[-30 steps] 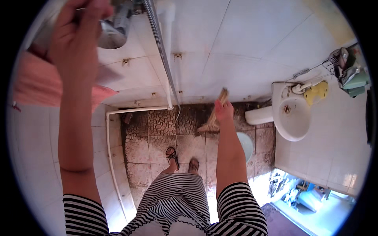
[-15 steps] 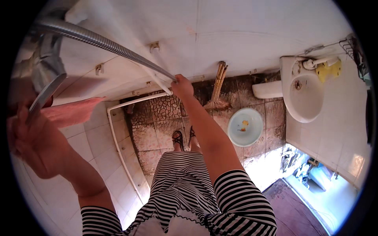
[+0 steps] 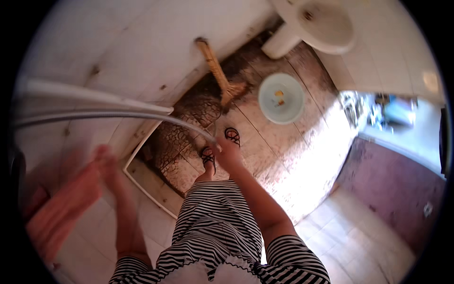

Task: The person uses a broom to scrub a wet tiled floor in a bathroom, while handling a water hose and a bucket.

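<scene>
My right hand [image 3: 227,154] is closed round a silvery ribbed shower hose [image 3: 113,115], which runs off to the left across the view. Beside a pink towel [image 3: 66,206] on the left, my left hand [image 3: 108,165] overlaps or touches the towel's edge. Motion smears its fingers, so whether they grip the cloth cannot be made out.
A pale basin [image 3: 282,106] with orange marks inside stands on the tiled floor [image 3: 257,120]. Left of it a broom [image 3: 216,71] leans on the wall. A white sink [image 3: 326,35] is at the top right, a white pipe [image 3: 99,96] on the left wall, and a purplish door [image 3: 392,182] at right.
My view has turned, bringing more of the doorway side in. My left hand has left the metal tap lever and come to the pink towel. My right hand still holds the hose, now lower.
</scene>
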{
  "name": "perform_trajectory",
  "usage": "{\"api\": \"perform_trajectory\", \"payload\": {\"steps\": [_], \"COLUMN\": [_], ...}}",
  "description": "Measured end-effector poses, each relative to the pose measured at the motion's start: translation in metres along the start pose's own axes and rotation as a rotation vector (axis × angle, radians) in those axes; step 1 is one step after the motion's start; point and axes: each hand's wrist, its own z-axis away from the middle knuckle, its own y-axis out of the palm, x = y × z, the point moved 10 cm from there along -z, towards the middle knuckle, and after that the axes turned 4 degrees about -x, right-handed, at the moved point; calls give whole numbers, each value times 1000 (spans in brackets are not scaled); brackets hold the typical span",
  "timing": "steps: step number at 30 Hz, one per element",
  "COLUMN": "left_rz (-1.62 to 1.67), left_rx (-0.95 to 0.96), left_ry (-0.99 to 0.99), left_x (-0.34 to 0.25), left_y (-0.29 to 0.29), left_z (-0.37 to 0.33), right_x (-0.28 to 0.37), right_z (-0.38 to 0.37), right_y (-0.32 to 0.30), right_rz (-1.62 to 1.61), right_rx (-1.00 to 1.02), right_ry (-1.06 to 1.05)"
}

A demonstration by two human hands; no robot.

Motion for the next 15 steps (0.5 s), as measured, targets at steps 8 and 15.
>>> {"api": "perform_trajectory", "payload": {"steps": [8,15], "left_rz": [307,95], "left_rx": [1503,1688], "left_ry": [-180,124], "left_x": [-116,-116], "left_y": [316,369], "left_z": [309,417], "right_x": [78,2], "right_z": [154,215], "right_y": [-89,-148], "right_rz": [-344,-817], "right_rx": [-202,-458], "right_ry": [-283,-395]}}
